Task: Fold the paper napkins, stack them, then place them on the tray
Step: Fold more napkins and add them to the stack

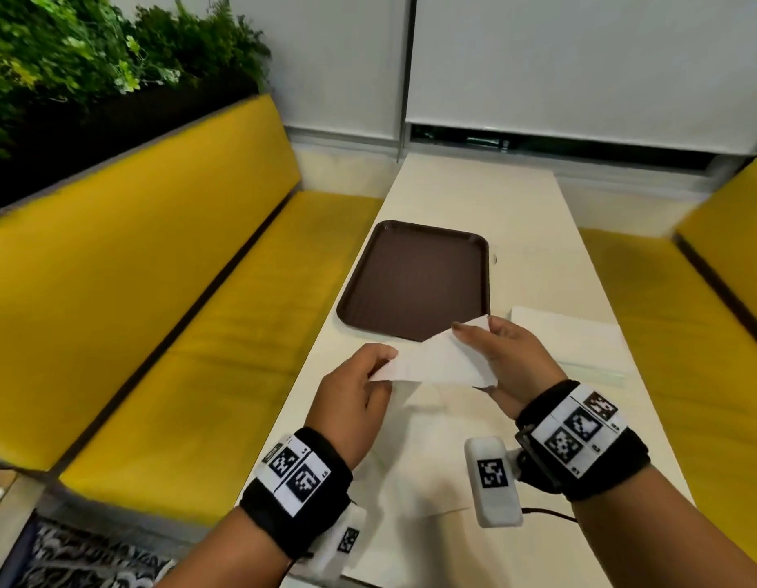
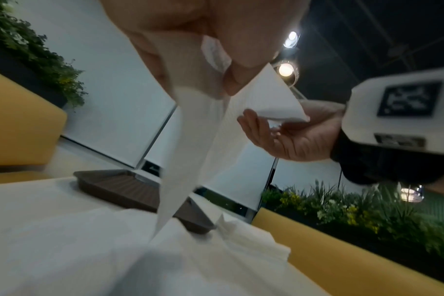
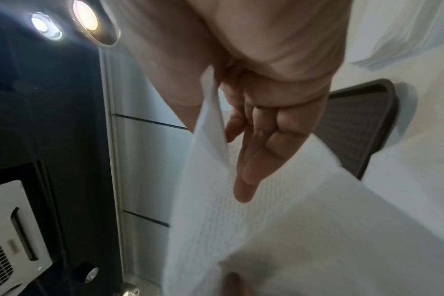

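Observation:
I hold a white paper napkin (image 1: 436, 360) in the air just in front of the brown tray (image 1: 410, 278). My left hand (image 1: 383, 369) pinches its left corner; the pinch (image 2: 216, 66) shows close up, with the sheet (image 2: 188, 150) hanging down from it. My right hand (image 1: 474, 339) grips the napkin's right edge between thumb and fingers. In the right wrist view its fingers (image 3: 256, 144) lie along the sheet (image 3: 241, 220). The tray (image 2: 124, 184) holds nothing. A stack of flat napkins (image 1: 567, 337) lies to the right of the tray.
Another flat napkin (image 1: 410, 481) lies on the long white table (image 1: 517, 222) under my wrists. Yellow benches (image 1: 198, 333) run along both sides, with plants (image 1: 71, 57) behind the left one. A window blind closes the far end.

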A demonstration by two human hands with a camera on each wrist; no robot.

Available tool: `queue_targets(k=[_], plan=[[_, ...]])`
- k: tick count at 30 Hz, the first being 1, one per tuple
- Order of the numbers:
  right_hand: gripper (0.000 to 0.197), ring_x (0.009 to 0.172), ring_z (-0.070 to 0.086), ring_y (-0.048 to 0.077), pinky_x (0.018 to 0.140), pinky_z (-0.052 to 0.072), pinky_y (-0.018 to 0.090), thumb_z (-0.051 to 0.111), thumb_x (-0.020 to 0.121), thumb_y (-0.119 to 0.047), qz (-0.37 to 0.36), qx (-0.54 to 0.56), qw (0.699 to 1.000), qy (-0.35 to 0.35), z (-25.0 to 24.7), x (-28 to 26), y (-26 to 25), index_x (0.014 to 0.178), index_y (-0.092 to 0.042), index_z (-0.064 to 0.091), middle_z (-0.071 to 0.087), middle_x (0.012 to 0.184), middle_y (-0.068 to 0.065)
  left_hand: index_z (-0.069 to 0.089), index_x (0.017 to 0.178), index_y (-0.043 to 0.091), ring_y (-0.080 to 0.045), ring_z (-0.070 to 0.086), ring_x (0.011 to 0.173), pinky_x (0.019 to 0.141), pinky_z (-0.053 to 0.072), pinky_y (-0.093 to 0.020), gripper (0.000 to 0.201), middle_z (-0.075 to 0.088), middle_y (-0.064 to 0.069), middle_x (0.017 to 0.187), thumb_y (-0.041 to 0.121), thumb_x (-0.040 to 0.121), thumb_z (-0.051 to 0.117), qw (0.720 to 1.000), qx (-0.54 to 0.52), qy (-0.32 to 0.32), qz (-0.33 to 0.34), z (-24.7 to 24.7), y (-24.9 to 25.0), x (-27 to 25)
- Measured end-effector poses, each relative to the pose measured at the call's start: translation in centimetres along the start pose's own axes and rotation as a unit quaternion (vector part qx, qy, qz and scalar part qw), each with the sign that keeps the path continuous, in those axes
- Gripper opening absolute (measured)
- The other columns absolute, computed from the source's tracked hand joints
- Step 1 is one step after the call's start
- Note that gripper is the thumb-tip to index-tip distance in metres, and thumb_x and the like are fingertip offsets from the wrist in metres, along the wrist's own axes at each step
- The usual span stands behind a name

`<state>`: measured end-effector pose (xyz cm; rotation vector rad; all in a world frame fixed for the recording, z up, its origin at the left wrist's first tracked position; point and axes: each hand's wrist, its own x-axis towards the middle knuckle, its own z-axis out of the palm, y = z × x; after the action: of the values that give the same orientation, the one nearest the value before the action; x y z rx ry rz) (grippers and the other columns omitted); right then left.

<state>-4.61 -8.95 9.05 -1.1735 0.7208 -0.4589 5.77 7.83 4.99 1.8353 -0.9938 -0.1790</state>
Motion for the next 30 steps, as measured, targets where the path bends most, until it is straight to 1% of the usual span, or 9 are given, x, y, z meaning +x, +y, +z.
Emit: queue_targets(k=[3, 7, 9, 11, 15, 20, 22, 25, 30], plan=[[0.014, 0.065, 0.066, 0.022, 0.056, 0.053, 0.028, 0.064, 0.089, -0.010, 0.013, 0.027, 0.999, 0.022, -2.2, -0.1, 0.0, 0.082, -0.010, 0.052, 0.067, 0.079, 0.012, 0.056, 0.107, 0.043, -0.005, 0.064, 0.093, 0.081, 0.053, -0.023, 0.040, 0.067, 0.012, 0.097, 0.006, 0.092, 0.053, 0.995, -0.097, -0.032, -0.022, -0.1, 0.8, 1.5], [0.022, 0.086, 0.068, 0.033, 0.068, 0.058, 0.037, 0.064, 0.087, -0.009, 0.050, 0.080, 0.995, 0.022, -5.1, -0.6, -0.1, 0.106, 0.001, 0.057, 0.068, 0.103, 0.022, 0.052, 0.115, 0.045, -0.012, 0.067, 0.093, 0.081, 0.056, -0.031, 0.039, 0.068, 0.003, 0.105, 0.011, 0.096, 0.051, 0.977, -0.149, -0.143, -0.047, 0.7, 2.2, 3.0], [0.015, 0.086, 0.067, 0.032, 0.062, 0.059, 0.033, 0.062, 0.088, -0.007, 0.060, 0.116, 0.991, 0.028, -6.0, -0.9, -0.5, 0.099, 0.001, 0.058, 0.067, 0.100, 0.020, 0.051, 0.115, 0.045, -0.014, 0.067, 0.092, 0.082, 0.056, -0.034, 0.032, 0.067, 0.003, 0.102, 0.019, 0.096, 0.052, 0.976, -0.134, -0.164, -0.050, 1.7, 2.5, 3.3], [0.010, 0.077, 0.067, 0.025, 0.054, 0.058, 0.027, 0.060, 0.089, -0.004, 0.054, 0.160, 0.985, 0.037, -6.8, -1.0, -0.9, 0.095, -0.007, 0.054, 0.064, 0.091, 0.016, 0.050, 0.116, 0.046, -0.012, 0.065, 0.091, 0.083, 0.056, -0.033, 0.029, 0.066, 0.006, 0.100, 0.027, 0.094, 0.056, 0.979, -0.095, -0.171, -0.050, 3.1, 2.5, 3.3], [0.024, 0.090, 0.066, 0.029, 0.068, 0.059, 0.033, 0.060, 0.089, -0.005, 0.023, 0.174, 0.984, 0.044, -8.0, -0.8, -0.9, 0.108, -0.014, 0.049, 0.060, 0.106, 0.022, 0.057, 0.116, 0.031, -0.012, 0.066, 0.084, 0.071, 0.053, -0.025, 0.022, 0.069, 0.003, 0.093, 0.020, 0.097, 0.052, 0.971, -0.152, -0.161, -0.094, 6.0, 3.4, 3.3], [0.015, 0.086, 0.071, 0.028, 0.067, 0.060, 0.035, 0.060, 0.090, -0.002, 0.018, 0.179, 0.981, 0.077, -9.2, -1.2, -0.7, 0.084, -0.010, 0.049, 0.067, 0.100, 0.020, 0.059, 0.113, 0.016, -0.023, 0.065, 0.089, 0.075, 0.057, -0.036, 0.023, 0.066, -0.014, 0.099, 0.017, 0.097, 0.042, 0.910, -0.320, -0.147, -0.220, 8.5, 5.2, 4.3], [0.008, 0.087, 0.072, 0.028, 0.067, 0.059, 0.035, 0.060, 0.090, -0.002, 0.015, 0.179, 0.981, 0.078, -9.6, -1.3, -0.5, 0.092, -0.006, 0.053, 0.071, 0.100, 0.018, 0.060, 0.111, 0.015, -0.024, 0.067, 0.088, 0.075, 0.057, -0.038, 0.023, 0.068, -0.013, 0.097, 0.027, 0.098, 0.045, 0.893, -0.358, -0.128, -0.242, 9.2, 5.8, 4.7], [0.033, 0.095, 0.071, 0.031, 0.072, 0.059, 0.038, 0.059, 0.091, -0.002, 0.016, 0.171, 0.982, 0.073, -10.1, -1.7, -0.2, 0.120, 0.010, 0.051, 0.072, 0.106, 0.017, 0.058, 0.106, 0.015, -0.014, 0.067, 0.079, 0.065, 0.056, -0.029, 0.012, 0.069, -0.004, 0.088, 0.020, 0.097, 0.052, 0.922, -0.308, -0.089, -0.219, 10.1, 6.2, 5.2], [0.042, 0.100, 0.069, 0.034, 0.080, 0.057, 0.042, 0.061, 0.089, -0.001, 0.040, 0.167, 0.982, 0.077, -11.2, -1.8, 0.7, 0.127, 0.010, 0.047, 0.071, 0.109, 0.016, 0.059, 0.093, 0.020, -0.019, 0.067, 0.089, 0.066, 0.055, -0.030, 0.020, 0.069, -0.003, 0.098, 0.002, 0.086, 0.057, 0.968, -0.182, -0.085, -0.149, 10.7, 5.3, 5.9]])
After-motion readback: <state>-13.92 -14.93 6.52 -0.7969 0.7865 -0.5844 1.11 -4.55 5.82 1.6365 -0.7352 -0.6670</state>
